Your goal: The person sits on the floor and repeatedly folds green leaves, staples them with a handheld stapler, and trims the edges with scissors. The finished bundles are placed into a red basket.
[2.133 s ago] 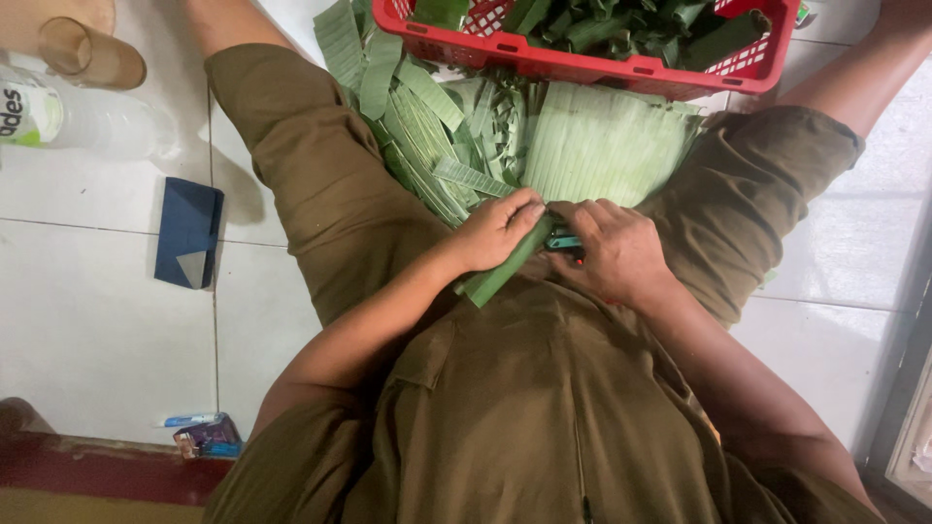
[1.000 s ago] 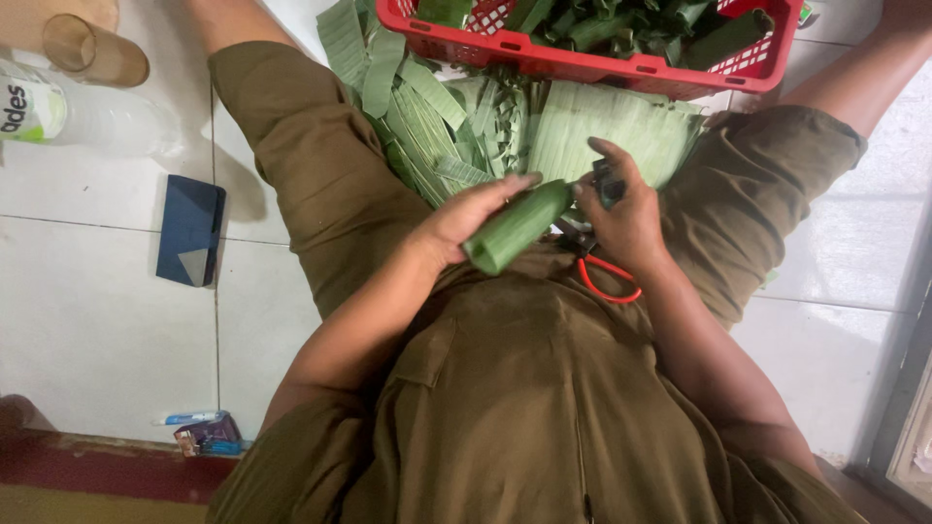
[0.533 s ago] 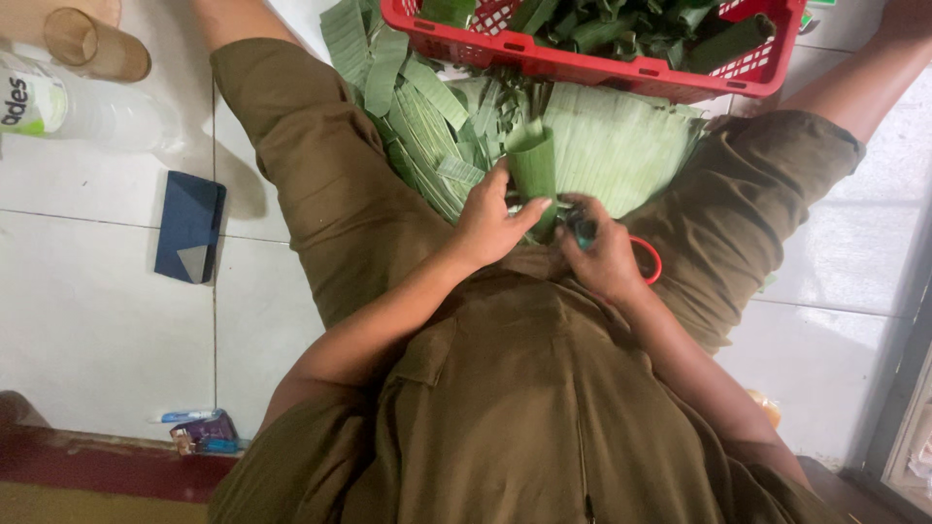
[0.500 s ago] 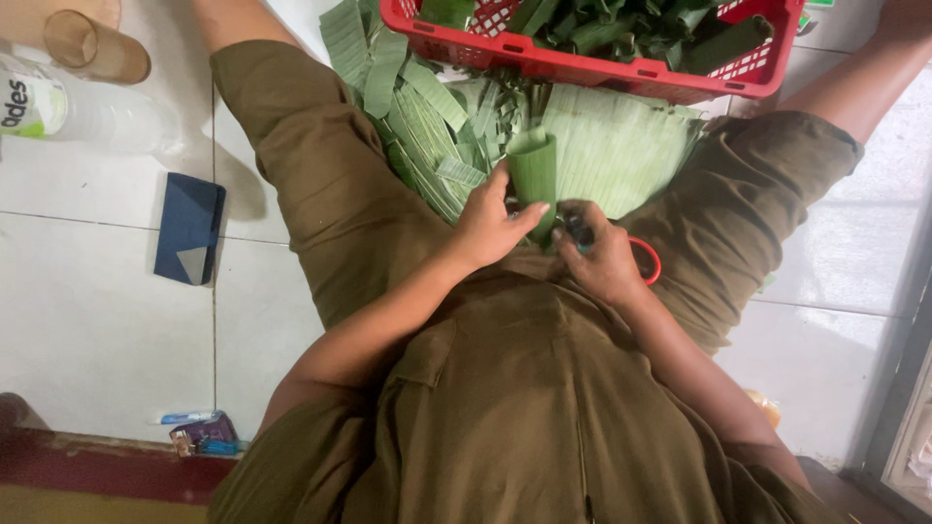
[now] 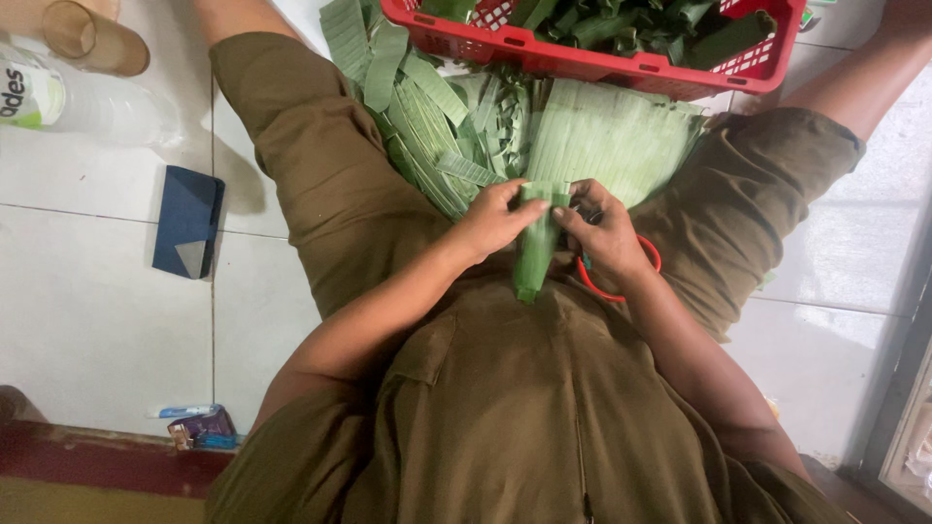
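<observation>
Leaf roll (image 5: 537, 247) — a green banana-leaf strip wound into a narrow tube — is held upright over the lap, its top end pinched between both hands and its lower end pointing toward the body. The left hand (image 5: 495, 218) is closed around the upper left edge, thumb and fingers pressed against the fold. The right hand (image 5: 607, 233) is curled against the upper right edge; an orange-red loop, apparently a scissors handle (image 5: 621, 281), is seen beneath it, though whether it is gripped or merely lying under the palm cannot be told.

The roll is judged light, soft and springy — likely to uncurl if released, and liable to split along its ribs if squeezed hard. It is best taken near the folded top, where the layers overlap, with gentle pressure from both sides.

Just beyond the hands, flat leaf sheets (image 5: 602, 136) and narrower cut leaf strips (image 5: 417, 107) are spread between the knees. A red plastic basket (image 5: 582, 60) with more rolled greenery is set beyond them. On the tiled floor (image 5: 87, 320) to the left are seen a dark blue pouch (image 5: 186, 221), a clear plastic bottle (image 5: 87, 102) and a brownish cup (image 5: 92, 39).
</observation>
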`<state>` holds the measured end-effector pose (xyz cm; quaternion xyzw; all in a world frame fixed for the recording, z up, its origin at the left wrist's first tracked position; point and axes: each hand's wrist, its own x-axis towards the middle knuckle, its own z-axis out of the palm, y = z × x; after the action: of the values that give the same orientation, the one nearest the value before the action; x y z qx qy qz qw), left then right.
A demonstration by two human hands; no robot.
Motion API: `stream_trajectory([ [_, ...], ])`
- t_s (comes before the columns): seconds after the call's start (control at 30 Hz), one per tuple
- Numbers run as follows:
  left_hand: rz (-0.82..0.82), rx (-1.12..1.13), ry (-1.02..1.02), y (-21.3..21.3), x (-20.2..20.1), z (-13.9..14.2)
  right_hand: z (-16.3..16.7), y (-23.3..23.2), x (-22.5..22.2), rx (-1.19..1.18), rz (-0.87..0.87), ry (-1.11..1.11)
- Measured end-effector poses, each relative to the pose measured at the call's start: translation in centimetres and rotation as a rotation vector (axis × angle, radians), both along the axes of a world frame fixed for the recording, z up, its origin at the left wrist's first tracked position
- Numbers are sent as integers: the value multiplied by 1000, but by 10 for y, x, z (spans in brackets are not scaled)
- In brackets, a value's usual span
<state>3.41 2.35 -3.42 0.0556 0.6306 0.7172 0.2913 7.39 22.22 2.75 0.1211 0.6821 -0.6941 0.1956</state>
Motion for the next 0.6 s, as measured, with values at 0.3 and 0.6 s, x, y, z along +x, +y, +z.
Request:
stream_trajectory([
  [0.3,47,-149,709,-22,22,8,-33,-3,13,79,-19,-4],
  [0.6,16,-208,706,-23,31,35,-30,-21,46,419,59,112],
])
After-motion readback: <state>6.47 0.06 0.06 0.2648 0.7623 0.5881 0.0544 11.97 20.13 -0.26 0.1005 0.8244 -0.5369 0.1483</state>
